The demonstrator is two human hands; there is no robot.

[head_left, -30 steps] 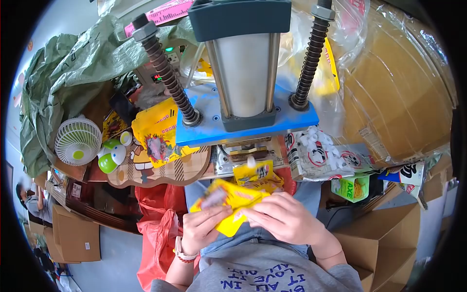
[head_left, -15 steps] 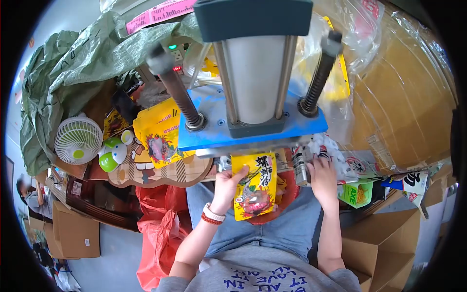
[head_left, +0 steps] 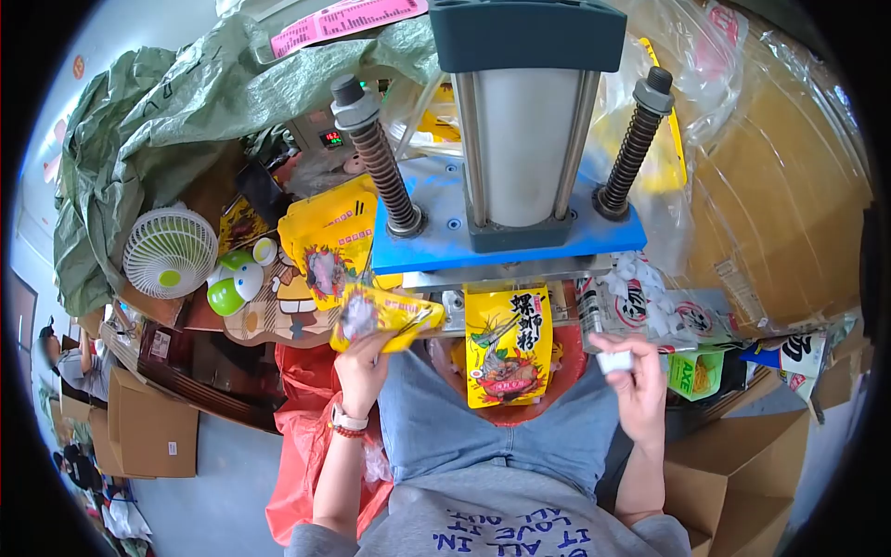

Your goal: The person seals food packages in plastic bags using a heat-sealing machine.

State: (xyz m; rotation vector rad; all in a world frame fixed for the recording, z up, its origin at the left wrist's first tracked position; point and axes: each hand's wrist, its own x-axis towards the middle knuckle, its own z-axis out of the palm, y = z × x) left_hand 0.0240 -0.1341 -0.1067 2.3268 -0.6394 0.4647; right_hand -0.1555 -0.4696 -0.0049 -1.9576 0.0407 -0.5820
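My left hand [head_left: 360, 379] is closed on the lower edge of a yellow printed pouch [head_left: 385, 317], which is tilted in front of the press. Another yellow pouch [head_left: 508, 348] hangs under the metal press [head_left: 515, 218], its top edge hidden below the blue plate, with no hand on it. My right hand [head_left: 642, 395] pinches a small white piece [head_left: 615, 361], too blurred to name exactly. Behind this hand lies a heap of small white pieces [head_left: 650, 288] on printed plastic film.
A stack of yellow pouches [head_left: 325, 232] lies left of the press, near a white fan [head_left: 170, 255] and a green-and-white toy-like object [head_left: 235, 281]. A red bowl [head_left: 566, 390] sits over my lap. Open cardboard boxes [head_left: 742, 473] stand at lower right.
My left hand has left the pouch under the press and moved left, now holding another pouch. My right hand has come off the heap with a white piece. The view has shifted slightly.
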